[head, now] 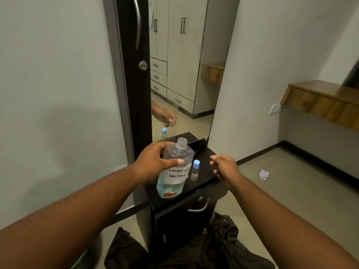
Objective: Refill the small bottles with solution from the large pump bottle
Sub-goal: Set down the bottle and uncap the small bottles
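Left grip (155,162) is wrapped round the large clear plastic bottle (174,167) with the handwritten "contact lens solution" label: thumb across the front, fingers behind, holding it upright above the bench. Its neck is bare, no pump on it, so pouring looks like the plan. Blue liquid sits low, roughly the bottom third.

Right grip (223,167) is empty, fingers loosely curled, hanging just right of the small clear bottle with the blue flip cap (195,170). Probably about to take it and uncap it.

That small bottle stands capped on the black cabinet-top bench (206,171), just beside the big one. The tall wall mirror (180,74) behind shows its reflection.
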